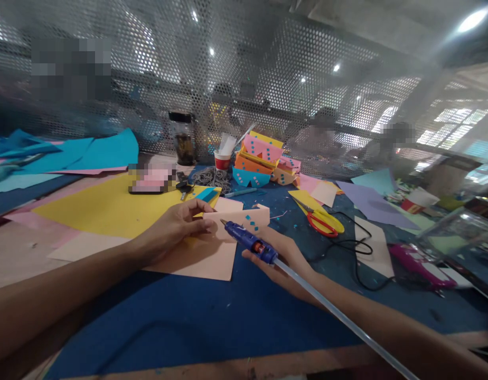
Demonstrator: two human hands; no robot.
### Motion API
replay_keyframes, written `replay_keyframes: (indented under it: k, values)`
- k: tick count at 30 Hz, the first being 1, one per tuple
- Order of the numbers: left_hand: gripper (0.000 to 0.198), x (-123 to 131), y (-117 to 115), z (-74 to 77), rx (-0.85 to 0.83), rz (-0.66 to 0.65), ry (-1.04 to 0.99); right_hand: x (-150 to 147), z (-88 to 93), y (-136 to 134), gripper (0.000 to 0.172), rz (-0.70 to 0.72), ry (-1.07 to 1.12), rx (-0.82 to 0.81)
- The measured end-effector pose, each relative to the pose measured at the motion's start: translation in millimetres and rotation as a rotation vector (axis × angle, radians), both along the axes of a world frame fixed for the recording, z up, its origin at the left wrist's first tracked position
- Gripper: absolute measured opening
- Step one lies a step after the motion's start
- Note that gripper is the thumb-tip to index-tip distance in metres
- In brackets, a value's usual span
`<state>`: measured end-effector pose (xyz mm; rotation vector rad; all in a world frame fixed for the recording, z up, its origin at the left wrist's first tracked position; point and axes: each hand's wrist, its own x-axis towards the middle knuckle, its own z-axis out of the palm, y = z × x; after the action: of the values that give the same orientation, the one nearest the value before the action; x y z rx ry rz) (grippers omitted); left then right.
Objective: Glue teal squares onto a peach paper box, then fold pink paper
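Observation:
My left hand [179, 228] pinches the left end of a folded peach paper strip [232, 217] that has small blue squares stuck near its right end. In my right hand [285, 250] is a blue glue gun [247, 240], its tip pointing up-left at the strip, close to my left fingertips. Whether the tip touches the paper I cannot tell. A long clear glue stick [331, 306] runs out of the gun's back end. Beneath the strip lies a flat peach sheet [212, 264]. My right fingers are partly hidden behind the gun.
Decorated paper pieces [257, 158] are stacked at the back, by a red cup [222, 160], grey string [210, 180] and a dark-lidded bottle [183, 138]. Red-handled scissors [321, 224] and a black cord [363, 248] lie right. Yellow sheets [97, 203] spread left. A perforated metal screen [244, 79] stands behind.

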<state>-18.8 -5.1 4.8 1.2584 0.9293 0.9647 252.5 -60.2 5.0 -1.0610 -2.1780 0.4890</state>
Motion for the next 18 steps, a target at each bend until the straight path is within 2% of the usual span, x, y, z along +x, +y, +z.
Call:
replay_keyframes:
  k: [9, 18]
  values:
    - [0.038, -2.4, 0.8, -3.1, 0.04, -0.02, 0.022, -2.4, 1.4, -0.7, 0.028, 0.01, 0.034, 0.001]
    - [0.042, -0.8, -1.0, 0.0, 0.021, -0.02, 0.007, -2.2, 1.9, -2.3, 0.029, 0.0, 0.009, -0.012]
